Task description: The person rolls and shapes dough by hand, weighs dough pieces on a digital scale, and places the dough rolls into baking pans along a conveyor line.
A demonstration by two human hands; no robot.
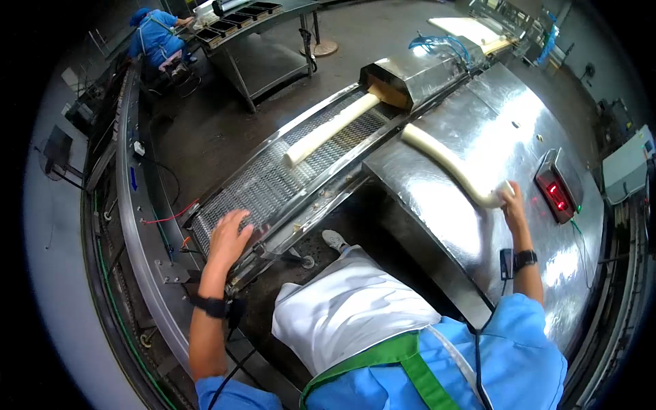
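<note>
One long off-white cylindrical roll in the right hand, another on the mesh

And we're at the grey metal mesh conveyor, everything placed from here! Right of it, on the broad shiny steel table, lies that first roll, gently bent, its far tip close to the conveyor's side. The right hand has the near end, fingers curled round it, only partly closed.

Over to the left hand, at the conveyor's near end: palm down, fingers loosely spread, nothing in its grasp. Is it touching the mesh? Can't tell from this angle.

On the conveyor itself, a second pale, straight roll lies lengthwise, its far end at the tan flap under the boxy steel hood across the conveyor's far end.

Right of the conveyor, past the held roll, a dark-cased display glows with red digits. Beyond the conveyor, far left, a blue-clad co-worker bends beside black rectangular trays.
</note>
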